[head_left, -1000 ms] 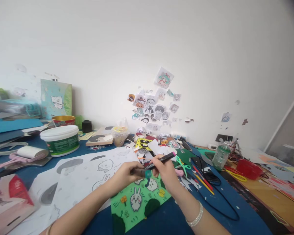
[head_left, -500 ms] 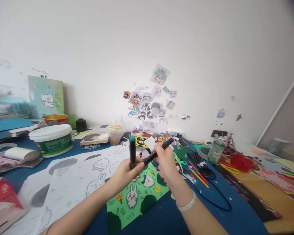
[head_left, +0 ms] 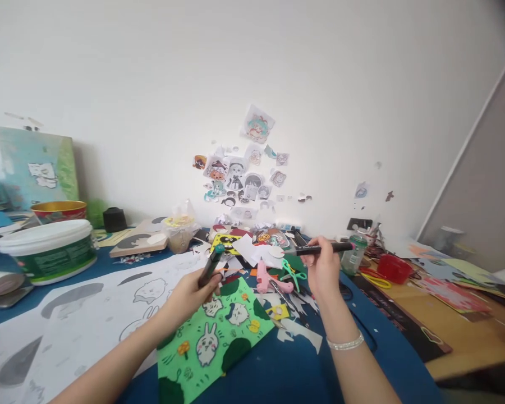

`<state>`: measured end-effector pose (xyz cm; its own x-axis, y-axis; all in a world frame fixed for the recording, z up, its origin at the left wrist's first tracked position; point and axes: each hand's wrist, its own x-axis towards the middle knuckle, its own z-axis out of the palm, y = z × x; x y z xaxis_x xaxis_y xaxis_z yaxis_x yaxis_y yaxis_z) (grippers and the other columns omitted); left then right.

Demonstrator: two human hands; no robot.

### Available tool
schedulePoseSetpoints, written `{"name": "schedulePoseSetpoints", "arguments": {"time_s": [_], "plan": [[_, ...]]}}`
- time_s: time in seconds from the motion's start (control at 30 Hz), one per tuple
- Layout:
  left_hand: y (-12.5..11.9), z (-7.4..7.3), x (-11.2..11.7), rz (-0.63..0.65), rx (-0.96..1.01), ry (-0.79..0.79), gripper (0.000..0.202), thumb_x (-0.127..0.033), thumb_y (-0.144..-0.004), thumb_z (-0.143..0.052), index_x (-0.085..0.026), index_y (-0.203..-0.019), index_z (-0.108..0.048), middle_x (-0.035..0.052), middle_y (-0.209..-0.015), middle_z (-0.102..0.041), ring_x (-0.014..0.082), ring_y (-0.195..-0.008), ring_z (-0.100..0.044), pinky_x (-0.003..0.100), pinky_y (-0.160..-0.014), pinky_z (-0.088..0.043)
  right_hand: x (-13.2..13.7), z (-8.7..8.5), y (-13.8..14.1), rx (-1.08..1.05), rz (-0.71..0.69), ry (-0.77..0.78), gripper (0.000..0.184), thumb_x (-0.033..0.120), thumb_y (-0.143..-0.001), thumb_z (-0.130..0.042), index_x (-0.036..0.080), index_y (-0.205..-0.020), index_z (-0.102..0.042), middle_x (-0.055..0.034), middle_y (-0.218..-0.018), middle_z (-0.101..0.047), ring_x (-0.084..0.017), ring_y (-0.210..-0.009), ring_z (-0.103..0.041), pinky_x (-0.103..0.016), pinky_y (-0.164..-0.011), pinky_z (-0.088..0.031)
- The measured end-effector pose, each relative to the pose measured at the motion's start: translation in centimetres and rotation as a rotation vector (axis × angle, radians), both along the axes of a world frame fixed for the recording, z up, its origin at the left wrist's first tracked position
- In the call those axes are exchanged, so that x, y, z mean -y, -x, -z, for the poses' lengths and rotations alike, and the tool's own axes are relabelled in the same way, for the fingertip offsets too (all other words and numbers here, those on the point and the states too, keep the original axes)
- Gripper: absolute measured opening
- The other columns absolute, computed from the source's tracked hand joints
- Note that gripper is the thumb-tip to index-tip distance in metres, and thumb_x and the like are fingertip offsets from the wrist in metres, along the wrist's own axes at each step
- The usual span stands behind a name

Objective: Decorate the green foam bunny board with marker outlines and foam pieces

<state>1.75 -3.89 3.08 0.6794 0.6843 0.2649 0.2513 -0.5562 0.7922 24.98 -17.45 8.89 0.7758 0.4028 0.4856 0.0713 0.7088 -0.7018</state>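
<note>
My left hand (head_left: 189, 293) is closed round a black marker with a teal cap (head_left: 211, 265), which tilts up and to the right. My right hand (head_left: 323, 268) grips a second black marker with a pink end (head_left: 325, 247), held level and pointing right, above the clutter. Under and between my hands lies a green card with drawn rabbits (head_left: 212, 339) on the blue table cover (head_left: 303, 370). A bracelet circles my right wrist (head_left: 345, 343).
White sheets with printed animal outlines (head_left: 88, 320) lie at left, near a white and green tub (head_left: 48, 248). A pink glue gun (head_left: 267, 279), green scissors (head_left: 292, 273), a green bottle (head_left: 353, 255), a red bowl (head_left: 392, 268) and paper scraps crowd the middle and right. Stickers (head_left: 239, 179) cover the wall.
My hands have parted: the right one carried the pink-ended marker out to the right, and the left lowered the teal-capped marker. The camera has turned right.
</note>
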Motion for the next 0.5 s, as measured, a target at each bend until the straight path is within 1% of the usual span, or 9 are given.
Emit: {"name": "schedulePoseSetpoints", "arguments": {"time_s": [0.07,0.1,0.13,0.2,0.27,0.33,0.37,0.43,0.5], "plan": [[0.2,0.5,-1.0,-0.176,-0.168,-0.108,0.034,-0.048,-0.085,-0.038,-0.02,-0.074,-0.054,0.0025,-0.064,-0.061,0.0195,-0.057,-0.056,0.028,-0.052,-0.038,0.4,1.2,1.1,0.055,-0.118,0.035,0.028,0.043,-0.079,-0.052,0.017,-0.072,-0.059,0.0047,-0.042,-0.05,-0.01,-0.038,-0.046,-0.021,-0.04,-0.039],[0.4,0.8,-1.3,-0.241,-0.246,-0.158,0.031,-0.044,-0.085,-0.037,-0.02,-0.076,-0.054,0.0034,-0.067,-0.063,0.0207,-0.059,-0.057,0.028,-0.051,-0.037,0.5,1.6,1.7,0.093,-0.191,0.053,0.032,0.048,-0.079,-0.052,0.017,-0.08,-0.06,0.0023,-0.049,-0.056,-0.011,-0.042,-0.05,-0.023,-0.043,-0.042],[0.6,1.1,-1.7,-0.287,-0.315,-0.207,0.028,-0.041,-0.086,-0.037,-0.02,-0.077,-0.054,0.0045,-0.07,-0.064,0.0217,-0.063,-0.059,0.028,-0.053,-0.038,0.7,2.0,2.1,0.136,-0.264,0.067,0.036,0.052,-0.079,-0.052,0.018,-0.086,-0.061,-0.0002,-0.056,-0.061,-0.012,-0.046,-0.054,-0.025,-0.046,-0.045],[0.8,1.6,-2.1,-0.341,-0.433,-0.298,0.022,-0.035,-0.085,-0.039,-0.019,-0.08,-0.054,0.0076,-0.078,-0.066,0.0237,-0.073,-0.061,0.028,-0.056,-0.039,1.0,2.5,2.9,0.227,-0.391,0.088,0.033,0.049,-0.077,-0.059,0.02,-0.092,-0.061,-0.0022,-0.067,-0.065,-0.014,-0.055,-0.059,-0.028,-0.051,-0.049],[0.7,2.1,-2.3,-0.361,-0.528,-0.342,0.022,-0.035,-0.086,-0.039,-0.019,-0.083,-0.054,0.0102,-0.085,-0.067,0.0253,-0.079,-0.062,0.029,-0.059,-0.041,1.0,3.2,3.8,0.327,-0.469,0.104,0.022,0.039,-0.074,-0.067,0.022,-0.088,-0.062,-0.0007,-0.068,-0.064,-0.014,-0.058,-0.06,-0.028,-0.054,-0.051],[0.5,2.5,-2.3,-0.352,-0.569,-0.349,0.025,-0.037,-0.087,-0.037,-0.019,-0.085,-0.055,0.0107,-0.087,-0.067,0.0257,-0.08,-0.063,0.031,-0.061,-0.043,0.8,4.3,4.7,0.412,-0.51,0.107,0.016,0.032,-0.074,-0.069,0.021,-0.083,-0.063,0.0012,-0.062,-0.061,-0.012,-0.052,-0.058,-0.026,-0.052,-0.05],[0.4,2.7,-2.2,-0.342,-0.577,-0.354,0.026,-0.037,-0.087,-0.037,-0.019,-0.086,-0.055,0.0107,-0.088,-0.067,0.0257,-0.081,-0.063,0.031,-0.061,-0.044,0.7,4.9,5.3,0.433,-0.529,0.113,0.015,0.033,-0.075,-0.068,0.021,-0.083,-0.062,0.0012,-0.061,-0.06,-0.012,-0.049,-0.057,-0.025,-0.048,-0.048],[0.2,3.0,-2.1,-0.329,-0.584,-0.381,0.026,-0.037,-0.087,-0.037,-0.018,-0.088,-0.056,0.0109,-0.088,-0.067,0.0256,-0.081,-0.063,0.031,-0.062,-0.045,0.5,6.2,6.4,0.444,-0.585,0.15,0.021,0.038,-0.078,-0.063,0.02,-0.088,-0.062,-0.0003,-0.061,-0.061,-0.012,-0.045,-0.056,-0.026,-0.043,-0.046],[0.2,3.1,-1.9,-0.315,-0.598,-0.403,0.028,-0.037,-0.087,-0.038,-0.017,-0.088,-0.057,0.0116,-0.088,-0.067,0.0258,-0.081,-0.064,0.032,-0.063,-0.046,0.3,7.3,7.5,0.466,-0.661,0.219,0.027,0.042,-0.08,-0.06,0.02,-0.095,-0.061,-0.0018,-0.063,-0.063,-0.015,-0.049,-0.058,-0.029,-0.047,-0.049]]}}
